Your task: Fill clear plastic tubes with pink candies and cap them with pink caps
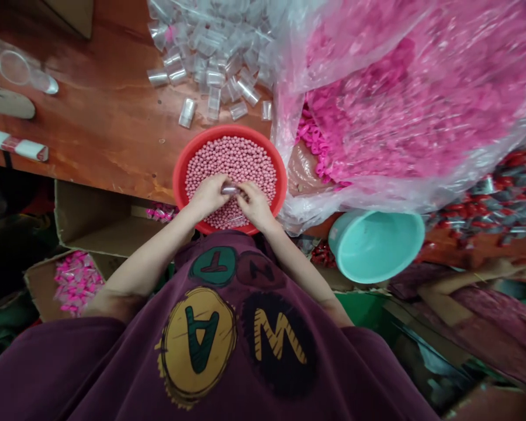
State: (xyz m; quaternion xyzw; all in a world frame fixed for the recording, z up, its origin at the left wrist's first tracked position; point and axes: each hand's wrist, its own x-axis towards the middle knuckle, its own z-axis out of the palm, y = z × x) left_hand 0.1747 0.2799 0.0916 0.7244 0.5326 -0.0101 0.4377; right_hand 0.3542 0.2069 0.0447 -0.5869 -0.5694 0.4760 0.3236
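Over a red bowl (178, 182) full of small pink beads (232, 155), both hands come together around a small clear plastic tube (230, 189). The fingers of my left hand (211, 194) close on the tube's left end. On its other end are the closed fingers of my right hand (255, 203). Whether any beads are inside the tube is too small to tell. Another clear piece (237, 221) lies on the beads near the bowl's front. Several loose clear tubes (214, 102) lie on the table just beyond the bowl.
A plastic bag of pink pieces (403, 117) spreads to the right, with a turquoise basin (377, 245) before it. Red-and-clear pieces (495, 199) lie far right, near a co-worker's arm (456, 289). Cardboard boxes (96, 225) stand below the table's left edge.
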